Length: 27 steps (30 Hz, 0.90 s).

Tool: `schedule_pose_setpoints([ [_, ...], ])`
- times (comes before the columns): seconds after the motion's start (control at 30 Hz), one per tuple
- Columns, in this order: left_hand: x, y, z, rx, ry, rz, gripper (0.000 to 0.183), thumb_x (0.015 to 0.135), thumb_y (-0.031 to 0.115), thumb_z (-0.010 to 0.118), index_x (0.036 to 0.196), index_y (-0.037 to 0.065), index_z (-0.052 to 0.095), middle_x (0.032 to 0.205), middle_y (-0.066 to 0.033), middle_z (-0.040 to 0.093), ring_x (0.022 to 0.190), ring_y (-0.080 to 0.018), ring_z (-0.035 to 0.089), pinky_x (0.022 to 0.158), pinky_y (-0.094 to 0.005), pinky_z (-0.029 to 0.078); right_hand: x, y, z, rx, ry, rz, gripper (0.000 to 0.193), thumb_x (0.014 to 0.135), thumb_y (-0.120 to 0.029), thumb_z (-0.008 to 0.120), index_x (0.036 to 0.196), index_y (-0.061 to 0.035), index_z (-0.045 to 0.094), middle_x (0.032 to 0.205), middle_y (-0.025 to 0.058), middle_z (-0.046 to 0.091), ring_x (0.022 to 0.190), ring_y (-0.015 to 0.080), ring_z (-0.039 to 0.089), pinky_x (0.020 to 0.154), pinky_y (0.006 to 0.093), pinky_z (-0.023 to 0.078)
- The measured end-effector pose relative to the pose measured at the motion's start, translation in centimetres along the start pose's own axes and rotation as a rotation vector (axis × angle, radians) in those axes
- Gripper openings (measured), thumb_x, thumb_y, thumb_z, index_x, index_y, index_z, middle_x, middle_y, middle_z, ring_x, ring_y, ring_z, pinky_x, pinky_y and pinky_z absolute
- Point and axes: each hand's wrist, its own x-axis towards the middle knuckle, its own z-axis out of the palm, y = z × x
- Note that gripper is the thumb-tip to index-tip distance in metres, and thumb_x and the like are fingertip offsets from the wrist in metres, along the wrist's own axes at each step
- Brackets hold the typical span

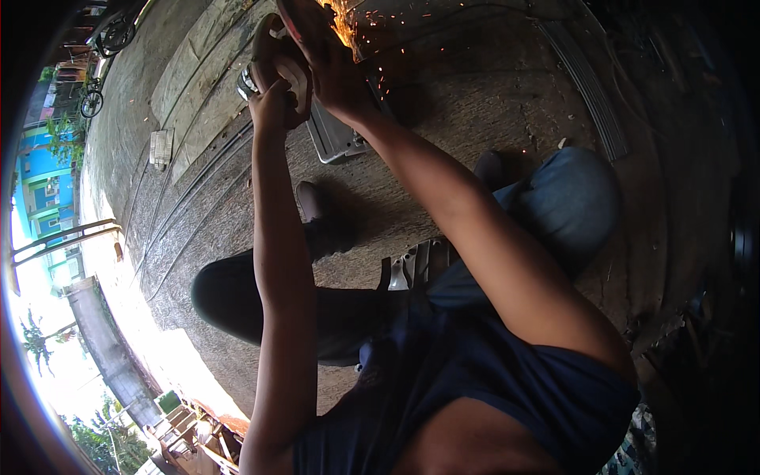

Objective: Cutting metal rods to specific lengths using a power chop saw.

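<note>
At the top of the view, a cut-off saw with a loop-shaped handle stands over a grey metal base. My left hand is closed round the loop handle, with a shiny metal band just beside it. My right hand is on the saw's reddish, dark body, its fingers dim and partly hidden. Bright orange sparks spray out just past my right hand and scatter to the right. The blade and whatever it cuts are out of sight.
Long thin rods lie on the rough floor to the left, near a pale rectangular piece. A ribbed metal strip lies at the right. Curved metal pieces sit between my legs. Bicycles stand far left.
</note>
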Motion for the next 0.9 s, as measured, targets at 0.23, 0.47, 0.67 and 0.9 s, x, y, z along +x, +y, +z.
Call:
schedule_pose_setpoints([
  [0.23, 0.04, 0.23, 0.16, 0.047, 0.068, -0.005, 0.024, 0.072, 0.017, 0.070, 0.089, 0.000, 0.066, 0.070, -0.0074, 0.062, 0.059, -0.0151, 0.060, 0.053, -0.0276, 0.047, -0.14, 0.24, 0.42, -0.001, -0.007, 0.004, 0.054, 0.086, -0.015, 0.052, 0.139, -0.0226, 0.042, 0.109, 0.0189, 0.050, 0.100, 0.0381, 0.050, 0.087, 0.0471, 0.042],
  [0.47, 0.08, -0.02, 0.04, 0.051, 0.058, -0.013, 0.029, 0.072, 0.018, 0.069, 0.092, -0.003, 0.065, 0.072, -0.0088, 0.062, 0.060, -0.0162, 0.060, 0.054, -0.0285, 0.048, -0.49, 0.15, 0.36, 0.055, -0.016, 0.023, 0.058, 0.084, -0.012, 0.054, 0.140, -0.0217, 0.041, 0.111, 0.0202, 0.049, 0.104, 0.0402, 0.048, 0.090, 0.0490, 0.041],
  [0.67, 0.54, -0.37, -0.13, 0.038, 0.040, -0.020, 0.032, 0.072, 0.018, 0.068, 0.095, -0.003, 0.063, 0.073, -0.0092, 0.062, 0.061, -0.0170, 0.061, 0.055, -0.0294, 0.048, -0.33, 0.24, 0.32, 0.041, -0.030, 0.008, 0.061, 0.082, -0.010, 0.054, 0.140, -0.0213, 0.040, 0.108, 0.0187, 0.049, 0.103, 0.0397, 0.048, 0.089, 0.0485, 0.041],
  [0.9, 0.44, -0.33, -0.02, 0.020, 0.076, 0.029, 0.025, 0.071, 0.013, 0.069, 0.083, -0.007, 0.064, 0.066, -0.0120, 0.063, 0.055, -0.0189, 0.062, 0.050, -0.0299, 0.049, -0.42, 0.15, 0.19, 0.045, -0.078, 0.036, 0.062, 0.083, -0.011, 0.054, 0.141, -0.0223, 0.038, 0.111, 0.0196, 0.049, 0.102, 0.0397, 0.050, 0.089, 0.0483, 0.042],
])
